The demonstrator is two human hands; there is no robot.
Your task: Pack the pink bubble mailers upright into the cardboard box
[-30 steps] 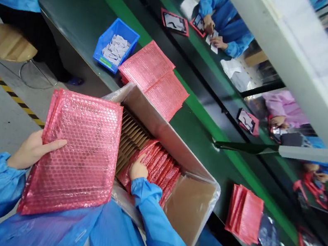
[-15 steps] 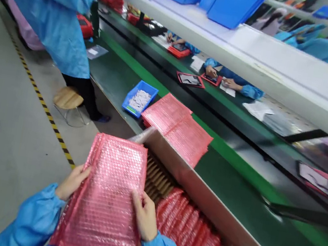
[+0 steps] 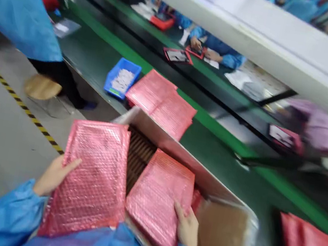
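Holding red bubble pouches (image 3: 93, 178) by the outer edge in the left hand (image 3: 54, 176), partly closed, thumb on the face, fingers mostly hidden behind. Pinching another red pouch (image 3: 160, 198) near its right edge with the right hand (image 3: 189, 230), also part-closed, over the open carton (image 3: 221, 233). Probably gripping at opposite outer sides to leave both broad faces uncovered and apart. Pointing the left long axis almost straight away from the body; the right one away too, far end leaning slightly rightward. Lying beyond on the green surface (image 3: 218, 157): stacked pouches (image 3: 152, 91) beside a blue bin (image 3: 111, 75).
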